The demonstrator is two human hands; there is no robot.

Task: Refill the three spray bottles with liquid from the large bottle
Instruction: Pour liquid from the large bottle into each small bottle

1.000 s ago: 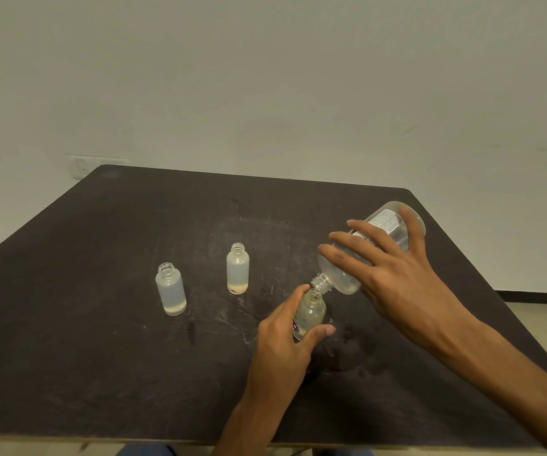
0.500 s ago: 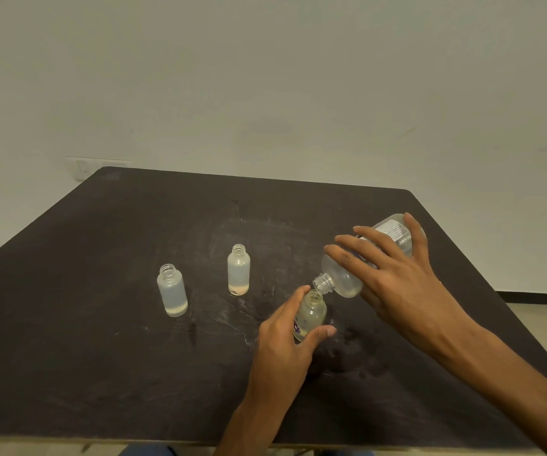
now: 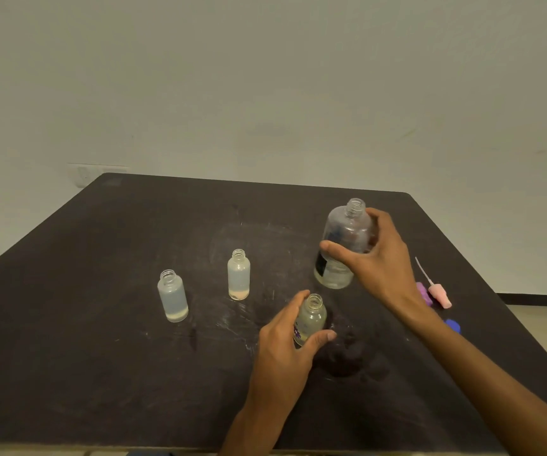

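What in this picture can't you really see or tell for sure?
- Head view: the left hand wraps the near small bottle, hiding its label and lower part.
- The right hand covers one side of the large bottle; its label print is too small to read.
- The right forearm partly hides a purple piece and a blue cap.
- The table's near edge is cut off.
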